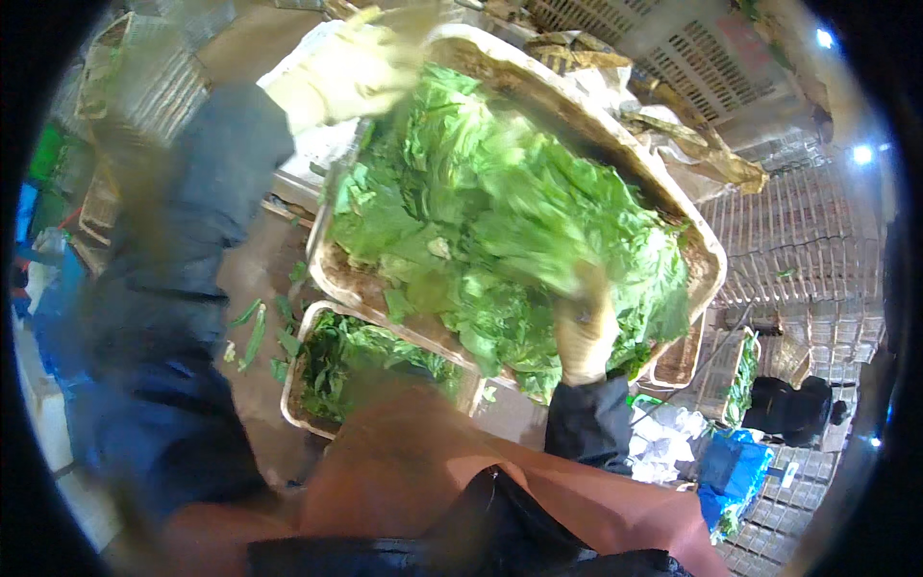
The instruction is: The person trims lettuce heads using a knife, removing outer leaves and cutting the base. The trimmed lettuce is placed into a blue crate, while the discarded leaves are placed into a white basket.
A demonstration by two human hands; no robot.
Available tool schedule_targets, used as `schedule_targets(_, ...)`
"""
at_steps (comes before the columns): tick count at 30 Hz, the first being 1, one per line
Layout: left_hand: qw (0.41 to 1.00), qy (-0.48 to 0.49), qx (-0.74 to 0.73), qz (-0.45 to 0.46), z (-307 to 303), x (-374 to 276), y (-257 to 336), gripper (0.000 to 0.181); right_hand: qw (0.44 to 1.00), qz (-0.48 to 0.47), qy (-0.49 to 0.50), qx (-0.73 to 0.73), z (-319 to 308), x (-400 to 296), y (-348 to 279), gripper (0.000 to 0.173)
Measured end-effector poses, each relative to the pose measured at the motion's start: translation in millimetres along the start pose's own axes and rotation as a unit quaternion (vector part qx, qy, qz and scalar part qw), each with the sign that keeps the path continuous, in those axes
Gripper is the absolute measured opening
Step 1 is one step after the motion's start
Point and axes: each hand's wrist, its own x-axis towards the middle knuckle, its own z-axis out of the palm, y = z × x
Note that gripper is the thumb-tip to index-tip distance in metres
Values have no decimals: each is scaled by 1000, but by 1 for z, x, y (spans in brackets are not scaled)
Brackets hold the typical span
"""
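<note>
A large white-rimmed plastic crate (703, 241) stands before me, heaped with lettuce-like leafy greens (447, 209). My right hand (588, 328), in a pale glove and dark sleeve, is at the near right part of the heap. Its fingers are blurred in among the leaves, and the leaves just beyond them are smeared by motion, as though gripped. My left hand (346, 76), also gloved, is at the crate's far left corner, above a white sheet-like item (314, 155). Blur hides whether its fingers hold anything.
A smaller white-rimmed crate (292, 393) of darker greens sits on the near side. Loose leaves (254, 335) lie on the brown floor. Slatted crates (710, 68) and crumpled sacks (670, 137) stand beyond. A blue plastic bag (732, 469) and white crumpled plastic (663, 440) lie at right.
</note>
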Motion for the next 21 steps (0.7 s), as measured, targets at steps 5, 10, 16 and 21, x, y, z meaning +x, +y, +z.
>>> schedule_targets(5, 991, -52, 90, -81, 42, -78, -68, 27, 847, 404, 157, 309, -82, -72, 103, 48)
schedule_targets(10, 862, -321, -60, -387, 84, -77, -4, 44, 900, 423, 18, 104, -60, -102, 194, 53)
schedule_targets(16, 854, -23, -509, -108, -96, -36, 158, 45, 893, 403, -38, 197, -51, -108, 240, 41)
schedule_targets(21, 904, 16, -423, 63, -148, -50, 214, 49, 881, 406, -31, 243, -44, -82, 212, 37)
